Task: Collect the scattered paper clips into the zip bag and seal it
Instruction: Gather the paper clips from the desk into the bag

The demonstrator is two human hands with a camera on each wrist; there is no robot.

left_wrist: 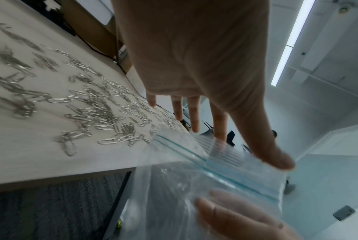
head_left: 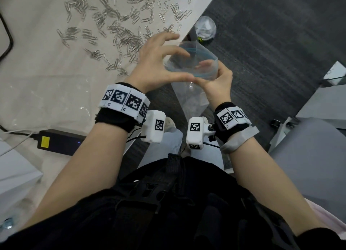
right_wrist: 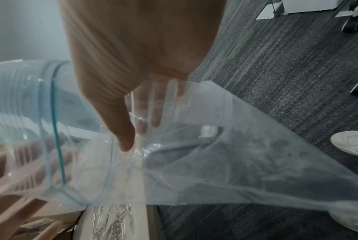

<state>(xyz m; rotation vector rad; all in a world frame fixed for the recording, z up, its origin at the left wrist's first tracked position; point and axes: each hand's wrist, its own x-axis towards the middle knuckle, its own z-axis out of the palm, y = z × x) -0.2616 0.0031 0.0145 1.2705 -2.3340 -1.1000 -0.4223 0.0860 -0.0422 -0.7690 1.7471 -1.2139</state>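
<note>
Several silver paper clips (head_left: 119, 38) lie scattered over the pale table (head_left: 37, 62); they also show in the left wrist view (left_wrist: 96, 110). A clear zip bag (head_left: 189, 100) with a blue zip line hangs just off the table's edge, over the carpet, its mouth spread wide. My left hand (head_left: 157, 66) has its fingers straight and spread, the thumb (left_wrist: 276, 159) touching the bag's near rim (left_wrist: 215, 162). My right hand (head_left: 219, 83) pinches the bag's wall (right_wrist: 235, 154), fingers inside and thumb (right_wrist: 122, 134) outside. I cannot make out any clips in the bag.
A black power brick (head_left: 60, 142) with a yellow label lies near the table's front, and a black cable (head_left: 7, 34) runs at the left. A plastic-lined bin (head_left: 205, 28) stands on the dark carpet (head_left: 262, 44). A white shoe (right_wrist: 350, 142) is below the bag.
</note>
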